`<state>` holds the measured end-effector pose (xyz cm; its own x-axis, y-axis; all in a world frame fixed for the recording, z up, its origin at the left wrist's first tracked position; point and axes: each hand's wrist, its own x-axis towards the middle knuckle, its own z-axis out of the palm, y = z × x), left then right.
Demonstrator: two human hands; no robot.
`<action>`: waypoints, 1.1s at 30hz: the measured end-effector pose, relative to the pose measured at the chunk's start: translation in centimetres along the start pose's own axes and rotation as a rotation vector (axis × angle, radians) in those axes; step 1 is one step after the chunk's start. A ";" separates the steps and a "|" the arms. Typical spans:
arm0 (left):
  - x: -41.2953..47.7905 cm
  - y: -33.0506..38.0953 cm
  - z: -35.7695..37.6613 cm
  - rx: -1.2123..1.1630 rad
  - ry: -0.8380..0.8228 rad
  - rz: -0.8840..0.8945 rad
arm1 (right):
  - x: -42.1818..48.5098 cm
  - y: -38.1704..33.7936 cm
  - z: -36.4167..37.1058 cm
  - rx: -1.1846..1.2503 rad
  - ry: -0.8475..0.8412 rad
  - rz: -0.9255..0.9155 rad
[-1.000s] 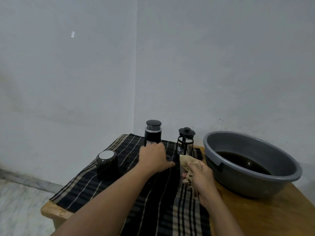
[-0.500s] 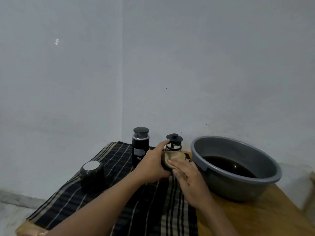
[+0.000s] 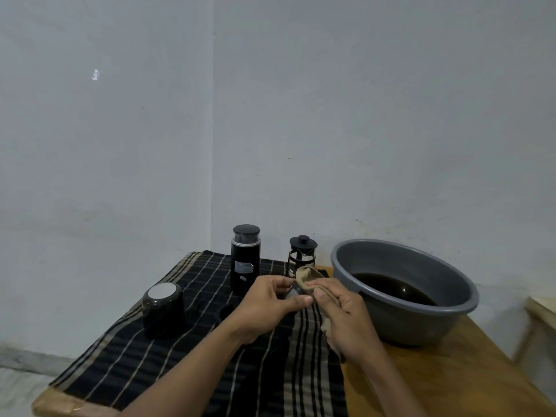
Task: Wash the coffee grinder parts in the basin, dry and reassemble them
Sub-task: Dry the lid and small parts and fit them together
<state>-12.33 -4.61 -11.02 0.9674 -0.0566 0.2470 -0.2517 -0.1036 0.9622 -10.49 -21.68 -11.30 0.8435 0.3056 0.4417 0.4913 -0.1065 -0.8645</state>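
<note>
Labels on the grinder [image 3: 245,260] and press [image 3: 302,254] at the back edge of the table [image 3: 451,374] are unreadable. Basin [image 3: 406,323] holds dark water [image 3: 394,288]. Left grip [image 3: 267,302] pinches a small dark part [image 3: 291,294]; right grip [image 3: 346,320] clamps a cloth [image 3: 310,276] against it

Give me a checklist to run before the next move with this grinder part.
1. Left hand grips the part: ok.
2. Right hand holds the rag against the part: ok.
3. Part dry: cannot tell, it is mostly hidden.
4. Grinder upright on the mat: ok.
5. Basin level on the table: ok.
</note>
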 end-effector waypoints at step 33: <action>-0.6 -0.1 0.7 -0.133 0.127 0.071 | 0.5 2.2 1.4 -0.248 0.248 -0.138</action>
<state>-12.94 -5.21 -11.36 0.9454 0.0675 0.3187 -0.3212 0.0286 0.9466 -9.28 -20.50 -13.35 0.7775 0.0980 0.6212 0.6162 -0.3156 -0.7216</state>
